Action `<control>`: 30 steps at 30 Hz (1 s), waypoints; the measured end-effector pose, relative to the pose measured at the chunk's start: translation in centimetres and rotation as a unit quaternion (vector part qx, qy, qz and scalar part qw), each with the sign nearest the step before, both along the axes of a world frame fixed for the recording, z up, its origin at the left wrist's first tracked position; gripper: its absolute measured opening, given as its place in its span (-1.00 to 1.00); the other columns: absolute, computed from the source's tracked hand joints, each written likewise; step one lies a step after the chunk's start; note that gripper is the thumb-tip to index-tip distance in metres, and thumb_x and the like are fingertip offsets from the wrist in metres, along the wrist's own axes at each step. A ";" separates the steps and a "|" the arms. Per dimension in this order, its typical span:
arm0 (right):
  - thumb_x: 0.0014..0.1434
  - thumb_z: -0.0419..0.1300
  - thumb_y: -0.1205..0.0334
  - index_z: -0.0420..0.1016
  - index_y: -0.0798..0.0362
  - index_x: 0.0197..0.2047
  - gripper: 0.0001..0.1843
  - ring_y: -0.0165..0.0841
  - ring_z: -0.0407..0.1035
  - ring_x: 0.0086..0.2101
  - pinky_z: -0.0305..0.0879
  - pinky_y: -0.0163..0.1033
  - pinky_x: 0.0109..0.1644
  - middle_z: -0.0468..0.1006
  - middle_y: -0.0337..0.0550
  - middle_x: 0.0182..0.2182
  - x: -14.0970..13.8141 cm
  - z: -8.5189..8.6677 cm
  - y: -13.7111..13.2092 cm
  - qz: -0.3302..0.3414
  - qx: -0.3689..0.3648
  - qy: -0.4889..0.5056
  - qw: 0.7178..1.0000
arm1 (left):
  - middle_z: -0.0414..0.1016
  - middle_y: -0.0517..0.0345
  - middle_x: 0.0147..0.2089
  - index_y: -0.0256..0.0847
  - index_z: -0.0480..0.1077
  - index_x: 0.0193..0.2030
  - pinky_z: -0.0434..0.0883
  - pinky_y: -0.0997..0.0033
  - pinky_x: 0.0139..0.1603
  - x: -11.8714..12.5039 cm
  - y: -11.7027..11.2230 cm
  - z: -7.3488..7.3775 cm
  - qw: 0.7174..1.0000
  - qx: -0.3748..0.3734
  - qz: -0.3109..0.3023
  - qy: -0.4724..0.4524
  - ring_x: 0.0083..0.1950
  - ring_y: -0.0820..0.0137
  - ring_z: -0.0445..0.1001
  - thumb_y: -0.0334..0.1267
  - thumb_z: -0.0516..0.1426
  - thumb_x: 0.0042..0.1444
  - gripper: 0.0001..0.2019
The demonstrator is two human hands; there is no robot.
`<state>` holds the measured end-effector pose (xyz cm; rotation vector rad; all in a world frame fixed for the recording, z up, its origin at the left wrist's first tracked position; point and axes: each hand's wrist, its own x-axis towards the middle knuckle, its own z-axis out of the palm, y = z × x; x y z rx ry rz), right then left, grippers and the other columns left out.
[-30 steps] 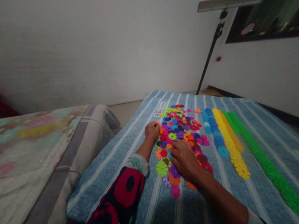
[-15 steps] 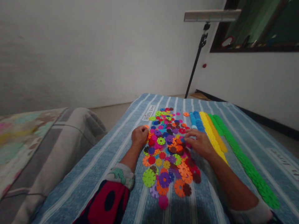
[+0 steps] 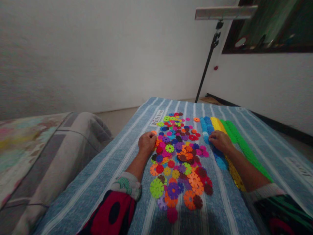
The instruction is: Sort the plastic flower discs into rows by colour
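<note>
A heap of mixed coloured plastic snowflake discs lies on a blue striped cloth. To its right run sorted rows of discs: blue, yellow and green. My left hand rests as a loose fist at the heap's left edge, next to an orange disc. My right hand lies across the blue and yellow rows, its fingers curled down onto the blue row; what they hold, if anything, is hidden.
A grey and patterned cushion or mattress edge lies to the left. A black light stand rises behind the cloth by the white wall. A dark framed window is at upper right.
My right hand has moved from the heap's near middle up and to the right onto the blue row. My left hand has stayed at the heap's left edge.
</note>
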<state>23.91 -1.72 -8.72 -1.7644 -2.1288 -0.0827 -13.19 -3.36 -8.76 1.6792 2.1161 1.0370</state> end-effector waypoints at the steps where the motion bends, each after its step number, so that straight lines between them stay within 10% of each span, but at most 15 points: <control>1: 0.11 0.21 0.31 0.67 0.04 -0.37 -0.83 -0.23 0.48 -0.11 0.31 -0.22 -0.03 0.63 -0.07 -0.21 0.1 -0.1 0.0 -0.003 0.000 -0.010 1.000 | 0.58 0.12 -0.36 -0.19 0.57 -0.38 0.29 0.43 -0.30 0.0 0.0 0.0 1.000 -0.002 -0.002 0.000 -0.31 0.34 0.48 -0.23 0.06 0.01 -0.76; 8: 0.15 0.17 0.28 0.67 0.07 -0.23 -0.78 -0.12 0.49 -0.10 0.36 -0.08 0.01 0.63 0.04 -0.16 -0.8 0.5 -1.3 -0.005 0.054 -0.008 0.998 | 0.58 0.14 -0.34 -0.19 0.57 -0.35 0.31 0.45 -0.29 0.4 0.0 -0.3 1.000 -0.012 0.000 0.003 -0.28 0.36 0.48 -0.26 0.07 0.03 -0.77; 20: 0.22 0.24 0.26 0.58 0.03 -0.38 -0.85 -0.23 0.35 -0.13 0.22 -0.11 -0.03 0.53 -0.08 -0.23 -15.2 2.8 -10.3 0.327 0.000 0.008 0.945 | 0.56 0.14 -0.37 -0.22 0.58 -0.35 0.31 0.46 -0.29 0.6 -0.3 -0.3 1.000 -0.007 -0.003 0.004 -0.30 0.38 0.48 -0.28 0.07 0.06 -0.77; 30: 0.23 0.21 0.32 0.56 0.07 -0.28 -0.91 -0.23 0.26 -0.12 0.15 -0.13 -0.04 0.45 -0.04 -0.17 -17.5 1.9 -8.5 0.262 -0.021 -0.030 0.964 | 0.58 0.14 -0.35 -0.20 0.58 -0.34 0.32 0.45 -0.25 0.8 -0.6 0.1 1.000 -0.016 -0.003 0.009 -0.29 0.38 0.48 -0.30 0.09 0.08 -0.80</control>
